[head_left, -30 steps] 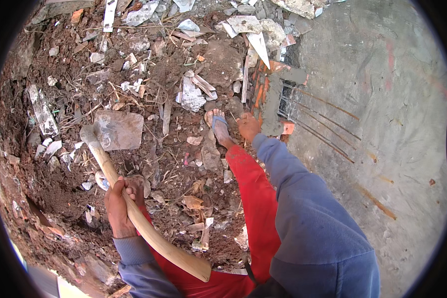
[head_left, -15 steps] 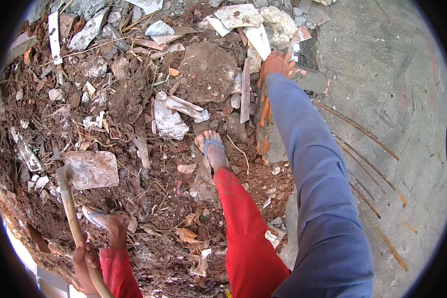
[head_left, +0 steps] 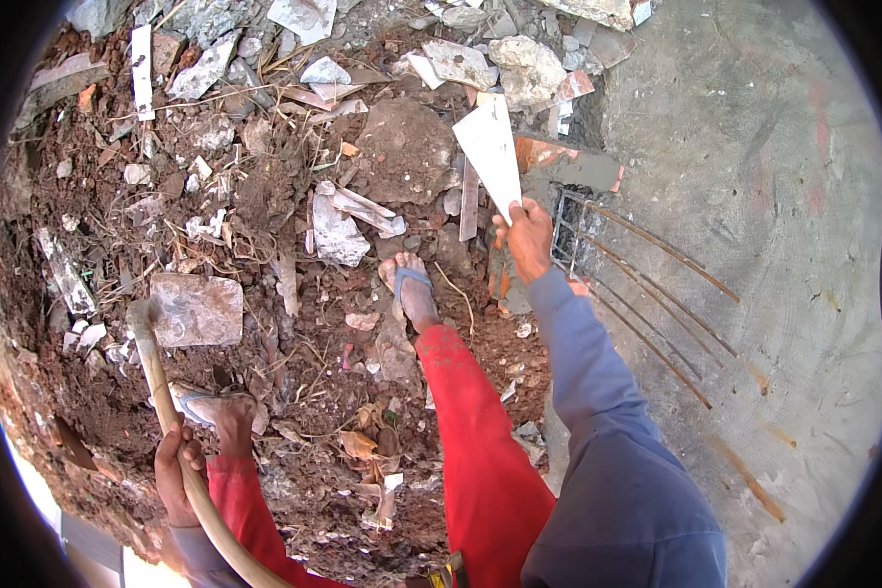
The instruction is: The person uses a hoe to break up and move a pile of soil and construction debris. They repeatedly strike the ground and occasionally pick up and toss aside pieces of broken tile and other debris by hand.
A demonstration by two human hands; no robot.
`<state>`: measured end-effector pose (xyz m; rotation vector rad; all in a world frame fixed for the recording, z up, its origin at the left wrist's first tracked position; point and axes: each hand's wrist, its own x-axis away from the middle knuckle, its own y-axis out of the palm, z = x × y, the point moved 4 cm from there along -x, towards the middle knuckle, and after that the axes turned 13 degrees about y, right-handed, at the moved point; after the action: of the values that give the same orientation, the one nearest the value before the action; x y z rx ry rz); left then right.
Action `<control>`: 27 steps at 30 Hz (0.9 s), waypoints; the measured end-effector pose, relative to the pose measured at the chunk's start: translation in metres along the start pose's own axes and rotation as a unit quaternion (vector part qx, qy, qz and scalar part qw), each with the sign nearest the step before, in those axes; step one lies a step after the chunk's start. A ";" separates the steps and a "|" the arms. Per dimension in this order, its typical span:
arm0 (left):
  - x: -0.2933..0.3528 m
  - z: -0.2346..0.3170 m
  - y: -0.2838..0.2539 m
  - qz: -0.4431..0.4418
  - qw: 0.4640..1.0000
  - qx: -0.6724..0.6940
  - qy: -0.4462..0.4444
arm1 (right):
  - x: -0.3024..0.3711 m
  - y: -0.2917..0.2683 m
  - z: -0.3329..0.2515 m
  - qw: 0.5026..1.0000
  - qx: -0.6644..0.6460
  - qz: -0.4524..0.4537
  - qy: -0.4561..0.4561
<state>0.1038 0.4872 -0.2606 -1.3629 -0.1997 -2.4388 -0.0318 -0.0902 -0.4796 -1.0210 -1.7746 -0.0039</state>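
Observation:
My left hand [head_left: 177, 470] is wrapped round the curved wooden handle of a hoe [head_left: 194, 495], at the lower left. The hoe's broad, dirt-smeared blade [head_left: 198, 310] rests on the soil above my left foot. At the upper middle, my right hand [head_left: 527, 240] grips the narrow end of a white, tapering tile piece [head_left: 490, 147]. The piece is lifted off the rubble, its wide end pointing away from me. Beside the right hand are a hollow orange brick [head_left: 549, 155] smeared with mortar and a wire-like metal frame [head_left: 570, 230] at the wall's edge.
Rusty steel rods [head_left: 661, 245] stick out along the grey concrete surface [head_left: 735, 157] on the right. Broken tiles and stones [head_left: 338, 230] litter the reddish soil. A large dirt-covered rock [head_left: 402, 152] lies ahead of my sandalled right foot [head_left: 410, 284].
My right hand has drawn back toward me from the rubble, and the white tile piece has come up with it. My left hand still holds the hoe handle.

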 end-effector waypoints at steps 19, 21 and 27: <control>0.073 0.029 0.032 0.004 0.920 -0.328 0.215 | 0.150 0.114 0.059 0.978 0.137 -0.155 0.037; 0.086 0.046 0.028 -0.029 0.834 -0.483 0.264 | 0.205 0.163 0.019 0.975 0.131 -0.180 -0.025; 0.083 0.050 -0.006 -0.121 0.810 -0.561 0.123 | 0.361 0.423 -0.104 0.866 0.238 -0.375 -0.230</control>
<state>0.1017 0.4887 -0.1635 -1.3652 1.4300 -3.0078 0.2814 0.3603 -0.3394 0.0817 -2.3492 0.1981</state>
